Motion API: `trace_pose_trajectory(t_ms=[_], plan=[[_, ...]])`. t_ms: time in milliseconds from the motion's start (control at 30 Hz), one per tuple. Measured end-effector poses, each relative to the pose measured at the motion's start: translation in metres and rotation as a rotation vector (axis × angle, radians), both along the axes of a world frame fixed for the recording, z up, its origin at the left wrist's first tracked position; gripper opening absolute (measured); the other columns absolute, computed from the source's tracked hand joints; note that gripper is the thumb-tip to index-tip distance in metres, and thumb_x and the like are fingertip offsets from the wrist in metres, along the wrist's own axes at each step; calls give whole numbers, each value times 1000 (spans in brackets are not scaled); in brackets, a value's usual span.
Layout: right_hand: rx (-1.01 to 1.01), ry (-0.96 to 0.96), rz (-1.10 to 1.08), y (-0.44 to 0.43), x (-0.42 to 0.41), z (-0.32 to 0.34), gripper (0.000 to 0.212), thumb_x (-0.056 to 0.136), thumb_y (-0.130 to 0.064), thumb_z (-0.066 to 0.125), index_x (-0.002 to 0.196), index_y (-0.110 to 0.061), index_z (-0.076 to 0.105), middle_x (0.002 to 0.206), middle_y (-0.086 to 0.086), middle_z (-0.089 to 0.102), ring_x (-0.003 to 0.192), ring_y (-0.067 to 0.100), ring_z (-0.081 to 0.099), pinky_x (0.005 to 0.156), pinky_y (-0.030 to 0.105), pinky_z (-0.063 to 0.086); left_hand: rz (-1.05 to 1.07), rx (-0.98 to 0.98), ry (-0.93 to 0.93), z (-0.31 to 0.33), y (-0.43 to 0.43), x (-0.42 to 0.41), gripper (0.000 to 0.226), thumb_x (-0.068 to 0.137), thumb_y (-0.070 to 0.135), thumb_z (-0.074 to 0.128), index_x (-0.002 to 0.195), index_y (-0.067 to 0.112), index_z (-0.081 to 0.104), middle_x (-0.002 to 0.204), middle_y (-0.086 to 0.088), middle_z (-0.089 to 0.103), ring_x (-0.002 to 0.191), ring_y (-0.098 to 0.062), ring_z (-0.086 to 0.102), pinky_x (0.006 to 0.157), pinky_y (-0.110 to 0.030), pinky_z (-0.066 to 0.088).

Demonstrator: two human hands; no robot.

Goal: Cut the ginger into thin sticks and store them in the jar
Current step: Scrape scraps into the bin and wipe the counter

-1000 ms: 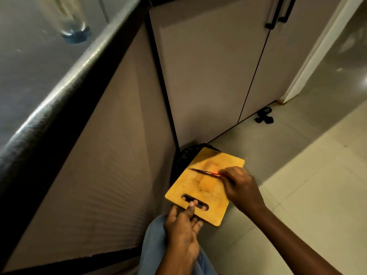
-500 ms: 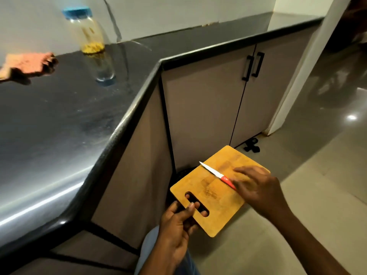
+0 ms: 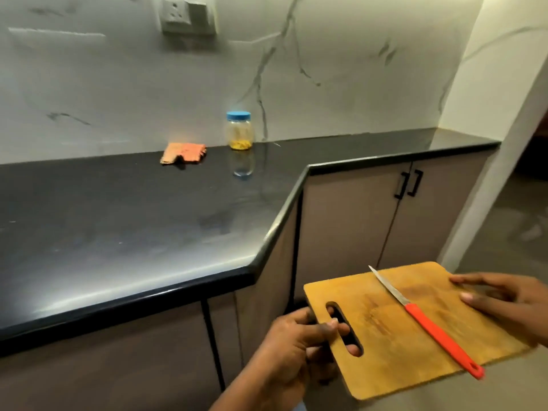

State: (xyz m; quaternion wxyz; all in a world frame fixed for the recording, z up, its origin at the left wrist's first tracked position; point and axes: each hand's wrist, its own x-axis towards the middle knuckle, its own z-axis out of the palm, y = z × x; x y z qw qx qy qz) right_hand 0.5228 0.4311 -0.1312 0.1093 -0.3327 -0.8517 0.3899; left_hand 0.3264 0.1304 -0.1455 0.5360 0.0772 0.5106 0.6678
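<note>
My hands carry the cutting board [image 3: 385,345] between them. My left hand [image 3: 299,342] grips its handle end, fingers curled up through the slot and thumb pressed on top. My right hand [image 3: 504,304] is at the opposite end, fingers straight and spread flat on the board's top face near the edge; I cannot tell where that thumb sits.

The board is held in the air, roughly level, with its handle end towards my left. The knife [image 3: 427,321] lies loose across the board, between my hands and touched by neither. Its blade points to the board's far edge, and the tip of its red handle pokes just past the near edge.

The black table [image 3: 118,218] runs left of the board and beyond it; its nearest corner is just beyond the board's handle end and higher. The jar [image 3: 239,134] stands upright on the table, well beyond the board and to its left, close to the marbled wall [image 3: 341,69]. Its blue lid [image 3: 238,115] is on, and a small heap of yellow ginger sticks [image 3: 240,143] lies at the bottom.

An orange cloth [image 3: 184,153] lies on the table farther left of the board than the jar. Straight beyond the board are two cabinet doors [image 3: 355,221] with black handles [image 3: 409,183]; a wall socket [image 3: 188,16] sits high above, far up and left of the board.
</note>
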Motion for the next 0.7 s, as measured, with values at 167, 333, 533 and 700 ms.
trace_pose_trajectory(t_ms=[167,333,533,700], plan=[[-84,9,76,1,-8,18,58,63,-65,76,115,-42,66,85,32,62,75,36,68,82,50,50,60,57,132,47,-52,-12,24,91,5,65,114,-2,67,104,-20,74,80,-28,75,67,-35,62],[-3,24,205,-57,-61,75,43,71,-61,70,112,-48,65,77,29,62,63,31,65,65,34,53,151,15,353,94,-111,-36,27,94,17,63,115,1,68,104,-13,76,75,-20,75,60,-29,60],[20,125,382,-136,-147,130,29,73,-37,73,102,-39,72,59,5,60,48,9,48,46,19,40,350,-71,420,120,-158,-86,22,99,18,55,115,7,66,93,-12,77,70,-19,73,63,-33,61],[61,156,457,-161,-231,146,28,78,-33,73,107,-32,70,80,11,66,66,22,60,58,22,48,470,-223,461,124,-176,-150,25,103,19,48,119,4,61,76,-8,74,59,-19,67,50,-32,56]])
